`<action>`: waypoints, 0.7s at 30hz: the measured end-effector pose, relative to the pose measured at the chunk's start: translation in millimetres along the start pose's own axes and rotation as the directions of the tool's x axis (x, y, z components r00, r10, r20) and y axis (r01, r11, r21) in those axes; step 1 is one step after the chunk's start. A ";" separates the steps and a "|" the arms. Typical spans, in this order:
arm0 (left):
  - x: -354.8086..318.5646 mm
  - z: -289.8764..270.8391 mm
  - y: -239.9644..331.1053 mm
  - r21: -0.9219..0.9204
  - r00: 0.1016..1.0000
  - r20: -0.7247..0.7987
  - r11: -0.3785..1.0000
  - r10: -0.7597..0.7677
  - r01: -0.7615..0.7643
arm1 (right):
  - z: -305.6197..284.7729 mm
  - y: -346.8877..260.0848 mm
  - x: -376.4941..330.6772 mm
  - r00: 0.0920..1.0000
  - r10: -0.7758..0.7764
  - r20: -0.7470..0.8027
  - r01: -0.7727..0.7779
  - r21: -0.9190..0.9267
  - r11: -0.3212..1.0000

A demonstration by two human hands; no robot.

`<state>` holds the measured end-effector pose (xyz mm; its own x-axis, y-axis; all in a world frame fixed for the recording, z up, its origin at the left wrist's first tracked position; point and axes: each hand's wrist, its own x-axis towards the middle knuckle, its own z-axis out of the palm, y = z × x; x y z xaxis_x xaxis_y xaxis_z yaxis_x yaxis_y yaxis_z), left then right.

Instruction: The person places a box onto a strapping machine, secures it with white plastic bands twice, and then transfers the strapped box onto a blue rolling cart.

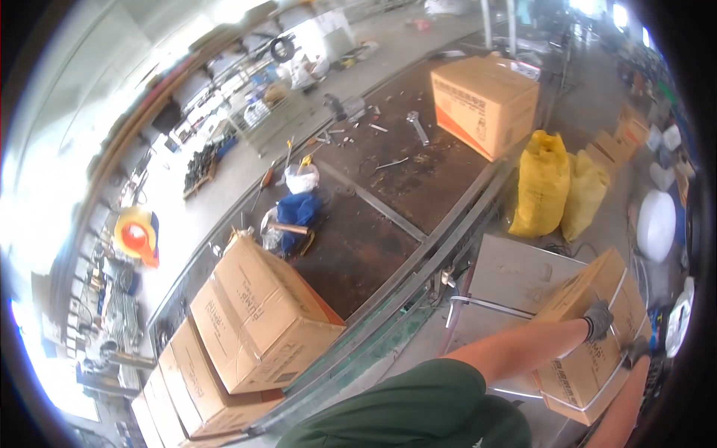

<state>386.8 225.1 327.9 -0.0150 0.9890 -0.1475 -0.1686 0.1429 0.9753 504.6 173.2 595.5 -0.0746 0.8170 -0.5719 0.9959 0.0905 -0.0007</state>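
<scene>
Fingers [599,331] of your gloved left hand [597,319] bend against the face of a strapped brown carton [571,373] at lower right, close by a white strap [619,288], while your gloved right hand [635,351] meets its right side; whether either hand is hooked under a band or merely pressing, this view cannot tell. The carton lies aslant beside a broad grey panel [511,272], your left forearm reaching across toward it. Should a strap be made to bear the full weight, it could slide over an edge or give way, dropping the load near your legs; an uneven pull between your two hands could twist it. A pale band [489,303] crossing the grey panel might snag a corner. To your left, an upper carton [265,321] perches on others at the workbench's edge, and a knock from your elbow or a swung load might shift it. The cartons keep their contents hidden, as does the one at the bench's far end [485,104]. On the floor beyond, a bright yellow sack [541,183] bulges beside a paler yellow sack [585,194], their fill out of sight. On the brown workbench [351,278], a white plastic bag [302,180] sits by a blue bundle [299,208], a hammer [287,228] just beside, whatever they contain unclear.
</scene>
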 end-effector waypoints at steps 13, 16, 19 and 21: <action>-63.5 10.9 120.8 0.715 0.972 0.226 0.687 -0.057 -0.126 | 24.2 72.8 27.9 0.976 0.212 -0.046 -0.214 -0.038 0.976; -80.3 45.0 157.1 0.853 0.865 0.487 0.278 -0.119 -0.442 | 29.4 124.3 11.2 0.957 0.280 -0.076 -0.288 -0.144 0.947; -62.9 42.9 120.1 0.920 0.920 0.391 0.011 -0.033 -0.391 | 34.6 91.7 37.4 0.983 0.159 -0.088 -0.178 -0.313 0.933; -59.2 43.9 113.4 0.938 0.939 0.338 0.055 0.065 -0.341 | 37.2 95.1 47.4 0.988 0.127 -0.091 -0.153 -0.394 0.906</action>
<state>411.9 184.5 454.4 0.3076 0.9513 -0.0190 0.9206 -0.2924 0.2589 597.7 199.4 537.9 0.0483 0.8701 -0.4906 0.8936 0.1818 0.4104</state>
